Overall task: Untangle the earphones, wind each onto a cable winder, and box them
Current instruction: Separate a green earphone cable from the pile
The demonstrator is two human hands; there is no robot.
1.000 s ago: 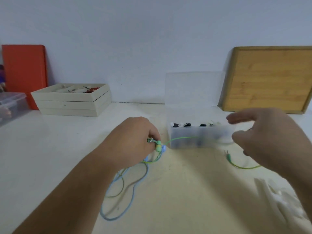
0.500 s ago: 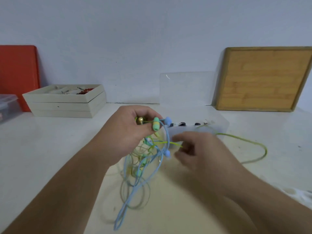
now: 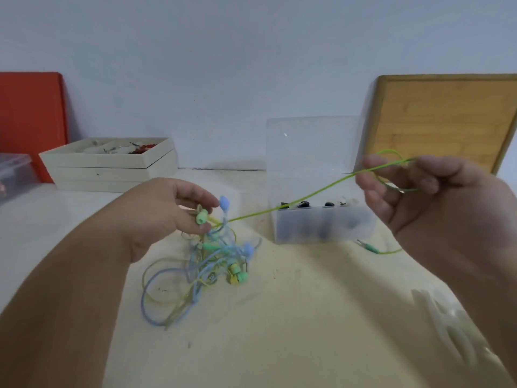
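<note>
A tangle of green and blue earphone cables (image 3: pixel 195 273) hangs from my left hand (image 3: pixel 165 214) down onto the table. That hand pinches the tangle's top, by a mint earbud (image 3: pixel 202 217) and a blue earbud (image 3: pixel 224 203). A green cable (image 3: pixel 293 204) runs taut from there up to my right hand (image 3: pixel 428 200), which holds a loop of it between thumb and fingers. The green plug (image 3: pixel 370 248) lies on the table at the right. A clear plastic box (image 3: pixel 321 225) stands behind with its lid up. White cable winders (image 3: pixel 453 329) lie blurred at lower right.
Stacked cream trays (image 3: pixel 112 169) with small items sit at back left. A red board (image 3: pixel 30 119) and a wooden board (image 3: pixel 447 119) lean on the wall. A clear bin (image 3: pixel 14 172) is at the far left edge.
My right hand has risen up and to the right, pulling a length of green cable out of the tangle. My left hand has lowered a little, still holding the bundle.
</note>
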